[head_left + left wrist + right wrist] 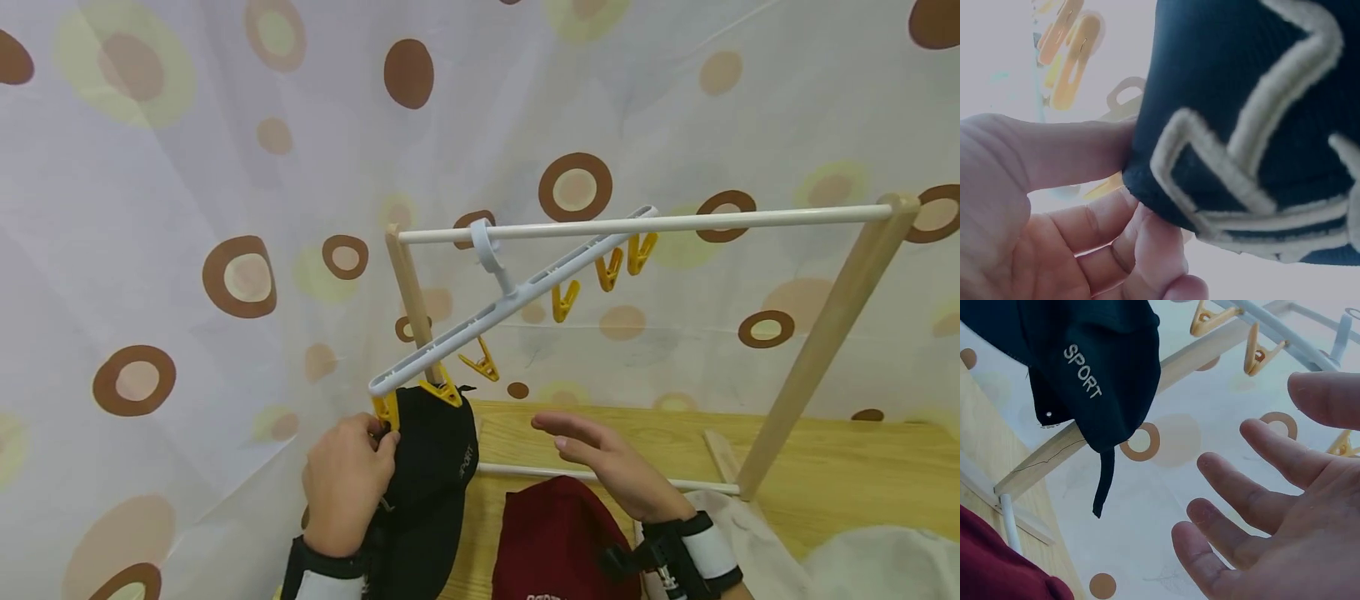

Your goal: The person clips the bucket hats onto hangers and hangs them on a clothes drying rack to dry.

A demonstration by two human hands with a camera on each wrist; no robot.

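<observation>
A black cap (435,467) marked "SPORT" hangs from yellow clips (442,390) at the low end of a tilted white clip hanger (517,296). The hanger hooks over a white rail (675,223). My left hand (378,437) pinches the cap's edge right beside the end clip (386,410). In the left wrist view, the thumb and curled fingers of that hand (1129,187) close on the cap's rim (1254,94). To the right of the cap (1085,350), my right hand (551,433) hovers with spread fingers (1241,487), holding nothing.
A dark red cap (558,533) lies on the wooden table (825,467) under my right wrist. Pale fabric (877,558) sits at the front right. Slanted wooden posts (825,333) carry the rail. More yellow clips (566,300) hang free. A spotted curtain (187,167) closes the back.
</observation>
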